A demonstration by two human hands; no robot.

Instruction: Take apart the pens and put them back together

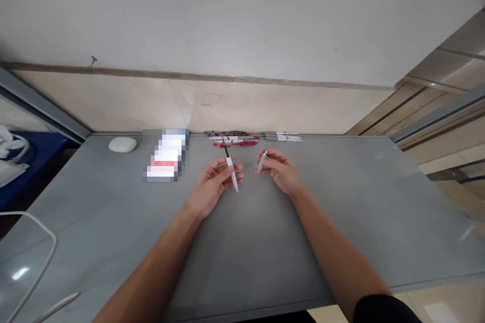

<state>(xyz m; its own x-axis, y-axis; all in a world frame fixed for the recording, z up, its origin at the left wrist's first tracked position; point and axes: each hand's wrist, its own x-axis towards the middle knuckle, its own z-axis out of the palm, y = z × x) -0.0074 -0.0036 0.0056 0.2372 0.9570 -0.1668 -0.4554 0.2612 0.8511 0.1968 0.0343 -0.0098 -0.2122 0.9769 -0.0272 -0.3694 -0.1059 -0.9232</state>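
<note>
Between the thumb and fingers of my left hand [216, 181] is a white pen body [232, 174], tilted, with a dark refill [226, 148] sticking out of its upper end. My right hand [281, 169] pinches a short grey pen barrel [261, 160] with a shiny metal tip pointing up. The two pen parts are apart, both held above the grey table. Just beyond my hands, near the wall, lie several pens: black ones [227, 133], white ones [282, 138] and red ones [244, 143].
A white oval case [122, 145] and a blurred-out bright screen [166, 156] lie left on the grey table [257, 262]. A white cable [51, 252] crosses the lower left corner. The wall [242, 106] stands along the table's far edge. A blue surface [38, 156] with white items is at far left.
</note>
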